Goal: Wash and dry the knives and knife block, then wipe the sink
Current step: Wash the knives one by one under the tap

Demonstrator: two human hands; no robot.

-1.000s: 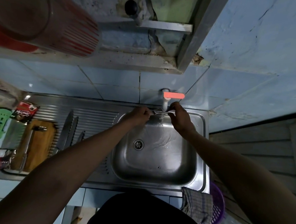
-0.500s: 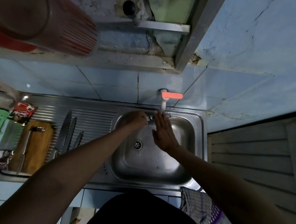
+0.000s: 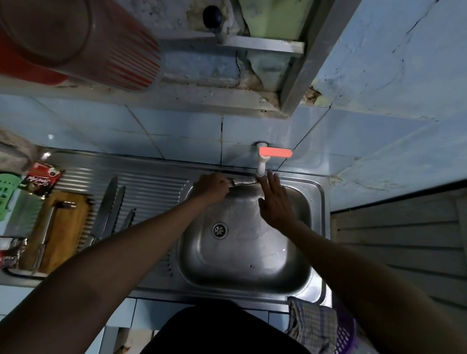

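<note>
1. One knife [image 3: 242, 181] is being rinsed right now: left hand [image 3: 211, 187] is gripping its handle, fingers curled round it, and holding the blade out under the tap [image 3: 262, 162] at the back of the sink [image 3: 246, 272].
2. Right hand [image 3: 276, 206] is hovering just beside the blade tip with fingers straight and spread, holding nothing; whether it is touching the blade, cannot tell.
3. Three knives [image 3: 108, 207] are lying side by side on the ribbed drainboard [image 3: 151, 189] left of the basin, apart from the hands. Probably washed already and draining, but cannot tell wet from dry in this light.
4. Wooden block [image 3: 59, 228] is lying flat further left, with a steel tool [image 3: 46, 227] resting on top of it. Judging it as the knife block and not yet washed, though nothing is confirming that.
5. Checked cloth [image 3: 310, 325] is hanging over a purple basket [image 3: 344, 344] at the sink's front right corner, out of both hands, so drying is not yet happening.
6. Basin is looking wet, so the sink wipe is still waiting.
7. Progress call: roughly early-middle; washing of knives is nearly through, while block wash, all drying and sink wipe are remaining.
</note>
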